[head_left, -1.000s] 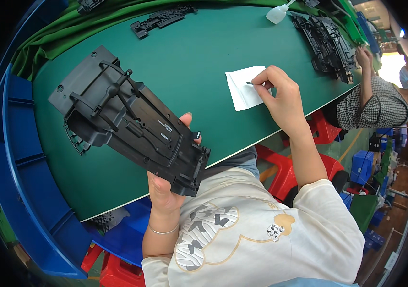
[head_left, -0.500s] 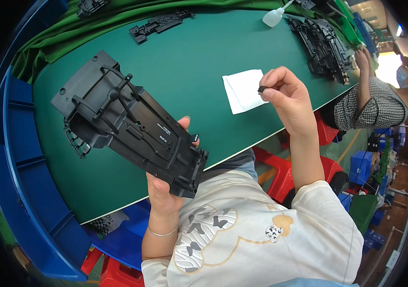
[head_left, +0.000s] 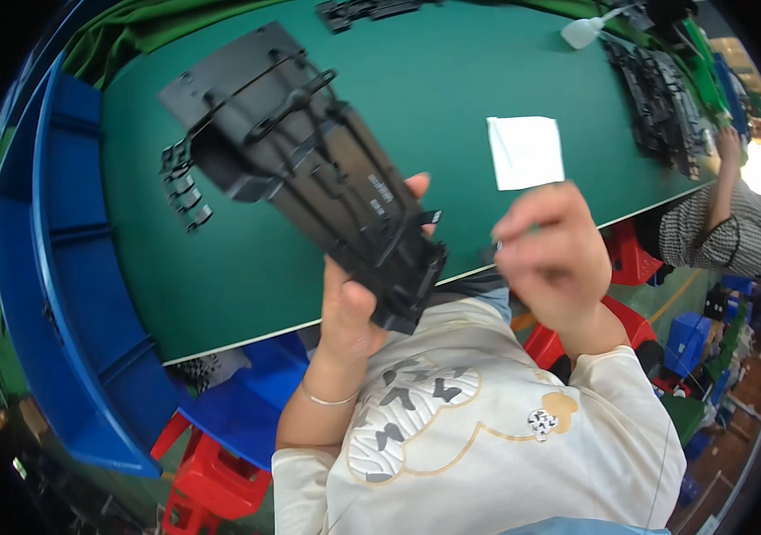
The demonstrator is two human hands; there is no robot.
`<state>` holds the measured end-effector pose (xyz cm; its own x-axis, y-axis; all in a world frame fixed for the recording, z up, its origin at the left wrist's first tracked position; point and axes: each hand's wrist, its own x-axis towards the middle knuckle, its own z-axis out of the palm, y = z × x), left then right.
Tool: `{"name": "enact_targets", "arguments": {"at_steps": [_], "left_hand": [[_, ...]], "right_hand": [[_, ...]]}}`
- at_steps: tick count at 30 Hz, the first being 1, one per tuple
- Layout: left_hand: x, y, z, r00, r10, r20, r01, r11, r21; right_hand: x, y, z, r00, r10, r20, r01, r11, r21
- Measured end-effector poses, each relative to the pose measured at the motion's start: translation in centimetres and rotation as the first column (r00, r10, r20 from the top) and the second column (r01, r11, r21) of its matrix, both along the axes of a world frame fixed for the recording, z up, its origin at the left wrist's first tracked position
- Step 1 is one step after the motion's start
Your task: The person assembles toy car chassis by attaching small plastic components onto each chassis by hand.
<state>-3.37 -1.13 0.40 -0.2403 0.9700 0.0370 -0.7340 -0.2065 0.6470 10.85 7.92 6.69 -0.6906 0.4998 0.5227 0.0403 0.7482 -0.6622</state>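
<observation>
A long black plastic toy-car chassis [head_left: 362,187] is held tilted above the green table, with molded bars and pale printed marks on it. My left hand [head_left: 349,312] grips its near end, the thumb on one edge and fingertips showing past the other. Beside those fingertips a small black tab [head_left: 431,218] stands out from the chassis edge. To the right of the chassis, apart from it, my right hand [head_left: 559,259] pinches a small dark piece [head_left: 489,253], both smeared by motion. Several small black pieces [head_left: 186,189] lie in a group left of the chassis.
A white square sheet [head_left: 525,153] lies beyond my right hand. Blue compartment bins [head_left: 86,267] line the table's left side. Black plastic parts [head_left: 657,102] and a white squeeze bottle [head_left: 582,34] are at the far right, near another person's arm [head_left: 730,159]. Another black part [head_left: 371,11] lies far off.
My right hand has come nearer to me and closer to the chassis, away from the white sheet. The view has shifted, and more of the small pieces on the left show.
</observation>
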Motion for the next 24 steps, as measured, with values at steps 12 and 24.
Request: {"name": "enact_targets", "arguments": {"at_steps": [12, 24], "left_hand": [[0.0, -0.1, -0.4, 0.996, 0.049, -0.075, -0.052, 0.998, -0.036], [0.2, -0.2, -0.7, 0.997, 0.044, -0.069, -0.042, 0.999, 0.031]], "right_hand": [[-3.1, -2.2, -2.1, 0.971, 0.182, -0.154, -0.145, 0.963, 0.227], [-2.5, -2.3, -1.8, 0.969, 0.245, -0.039, -0.232, 0.949, 0.213]]}}
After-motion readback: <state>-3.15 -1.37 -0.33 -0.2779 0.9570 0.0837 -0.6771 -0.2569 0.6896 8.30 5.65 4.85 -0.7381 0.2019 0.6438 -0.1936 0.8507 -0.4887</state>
